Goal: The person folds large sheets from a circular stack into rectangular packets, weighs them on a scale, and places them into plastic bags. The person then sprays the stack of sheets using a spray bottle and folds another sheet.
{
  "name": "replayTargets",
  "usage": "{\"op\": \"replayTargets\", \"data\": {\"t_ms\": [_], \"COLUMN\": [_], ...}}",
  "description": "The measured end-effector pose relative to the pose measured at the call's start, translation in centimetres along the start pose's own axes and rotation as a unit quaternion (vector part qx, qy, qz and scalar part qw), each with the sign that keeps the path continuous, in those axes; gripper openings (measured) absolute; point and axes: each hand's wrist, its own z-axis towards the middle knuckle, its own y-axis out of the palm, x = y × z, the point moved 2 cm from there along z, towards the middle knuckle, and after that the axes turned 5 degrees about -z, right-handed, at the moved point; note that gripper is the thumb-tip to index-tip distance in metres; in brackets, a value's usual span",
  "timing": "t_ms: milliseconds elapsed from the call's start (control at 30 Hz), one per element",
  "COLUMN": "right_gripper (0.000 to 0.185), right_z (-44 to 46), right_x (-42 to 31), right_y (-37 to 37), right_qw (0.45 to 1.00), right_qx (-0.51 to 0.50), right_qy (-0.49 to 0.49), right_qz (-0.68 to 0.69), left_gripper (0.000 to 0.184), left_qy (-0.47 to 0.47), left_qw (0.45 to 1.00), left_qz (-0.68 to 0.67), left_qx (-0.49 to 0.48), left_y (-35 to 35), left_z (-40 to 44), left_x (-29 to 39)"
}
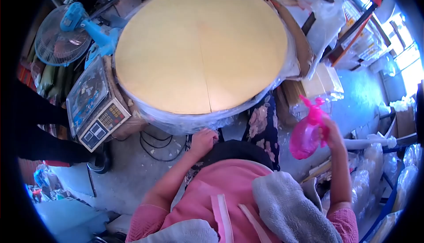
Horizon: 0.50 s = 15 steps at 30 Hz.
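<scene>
My right hand (331,133) is closed around the neck of a see-through pink spray bottle (304,138), held in the air to the right of my legs. My left hand (204,141) lies on my thigh, just below the near edge of a large round yellow top (198,44). Its fingers are curled in, and whatever is under them, if anything, is hidden. A thin dark line runs from the middle of the yellow top to its near edge. Clear plastic film (176,121) hangs around its rim.
A digital scale (99,110) stands to the left, with a blue fan (66,33) behind it. Another person's dark-clothed legs (53,132) are at the far left. A black cable (157,148) loops over the floor. Cardboard (324,82) and plastic-wrapped goods (371,168) line the right.
</scene>
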Motion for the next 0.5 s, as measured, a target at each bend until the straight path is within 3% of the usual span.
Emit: {"op": "replayTargets", "data": {"t_ms": [67, 167, 200, 233, 300, 333, 400, 500], "right_gripper": [0.021, 0.018, 0.017, 0.016, 0.017, 0.019, 0.017, 0.026], "right_z": [4.0, 9.6, 11.9, 13.9, 17.4, 19.1, 24.2, 31.0], "right_x": [4.9, 11.9, 14.5, 16.4, 18.3, 19.7, 23.1, 27.6], "right_y": [0.2, -0.7, -1.7, -2.0, -1.7, -1.7, -2.4, -2.4], "right_qw": [0.996, 0.987, 0.984, 0.981, 0.98, 0.976, 0.957, 0.912], "right_qx": [0.011, 0.026, 0.028, 0.028, 0.05, 0.062, 0.04, 0.111], "right_qy": [0.076, 0.104, 0.108, 0.11, 0.019, -0.024, 0.054, 0.036], "right_qz": [-0.043, -0.117, -0.137, -0.156, -0.191, -0.207, -0.282, -0.394], "left_gripper": [0.01, 0.013, 0.014, 0.014, 0.016, 0.017, 0.016, 0.023], "left_qy": [-0.043, -0.026, 0.017, 0.019, 0.023, -0.003, 0.001, -0.002], "left_qw": [0.998, 0.997, 0.998, 0.998, 0.993, 0.994, 0.991, 0.98], "left_qz": [-0.048, -0.062, -0.047, -0.01, 0.066, 0.087, 0.128, 0.196], "left_qx": [-0.012, 0.022, 0.041, 0.06, 0.092, 0.063, 0.038, -0.036], "left_y": [0.1, -1.6, -1.8, -1.7, -1.4, -1.2, -0.4, 0.0], "left_z": [0.6, 4.0, 5.2, 6.4, 8.7, 9.6, 10.6, 12.1], "left_x": [0.3, 3.2, 3.2, 3.2, 3.2, 2.9, 1.9, 0.9]}}
